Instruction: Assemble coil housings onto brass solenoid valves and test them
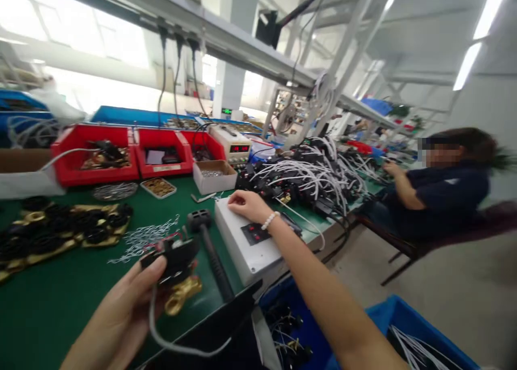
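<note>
My left hand (pixel 131 297) is closed around a motorised valve (pixel 180 262) with a black housing and a brass body below it. Red wires show at its top, and a grey cable (pixel 161 337) hangs from it towards my lap. My right hand (pixel 250 206) rests over the far end of a white control box (pixel 232 238), its fingers curled together. Whatever those fingertips pinch, if anything, is hidden. Red lights glow on the box's black panel (pixel 254 234). Between my hands lies a black-headed mallet (pixel 216 265) on the green bench.
Twisted wires (pixel 147 238), black-and-brass parts (pixel 81 227), red bins (pixel 161 168) and a white carton (pixel 214 184) cover the bench. A power supply (pixel 234 146) stands behind. Cabled valves (pixel 302 176) are heaped rightward; blue crates (pixel 398 311) sit below. Another person (pixel 448 181) sits at right.
</note>
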Demonstrator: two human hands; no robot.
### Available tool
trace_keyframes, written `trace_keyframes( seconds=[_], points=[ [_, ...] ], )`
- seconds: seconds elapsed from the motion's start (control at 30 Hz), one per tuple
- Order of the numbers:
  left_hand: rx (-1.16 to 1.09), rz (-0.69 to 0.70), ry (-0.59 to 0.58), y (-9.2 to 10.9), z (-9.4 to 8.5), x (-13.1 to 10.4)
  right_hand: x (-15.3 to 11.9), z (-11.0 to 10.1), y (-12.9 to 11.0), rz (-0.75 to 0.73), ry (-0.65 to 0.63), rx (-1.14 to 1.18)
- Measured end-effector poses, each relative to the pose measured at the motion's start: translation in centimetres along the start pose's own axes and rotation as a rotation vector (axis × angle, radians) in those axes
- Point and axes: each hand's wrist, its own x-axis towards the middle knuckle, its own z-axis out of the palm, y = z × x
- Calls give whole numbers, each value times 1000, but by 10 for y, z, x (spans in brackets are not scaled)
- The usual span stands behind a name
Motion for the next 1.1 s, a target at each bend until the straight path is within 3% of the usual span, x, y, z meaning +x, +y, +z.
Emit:
trace_keyframes(
  seconds=[0.07,0.1,0.27,0.57,1.1],
  points=[
    [-57,-75,74,1,2,-4,3,0,4,-6,2,14],
    [-84,-45,86,1,6,-5,3,-1,6,-5,7,21],
    [-111,1,45,-5,19,-13,3,-2,6,15,31,43],
    [-54,66,65,-3,18,-29,4,-3,6,12,39,50],
    [20,128,67,-7,21,-33,2,-4,4,6,34,46]
  ],
)
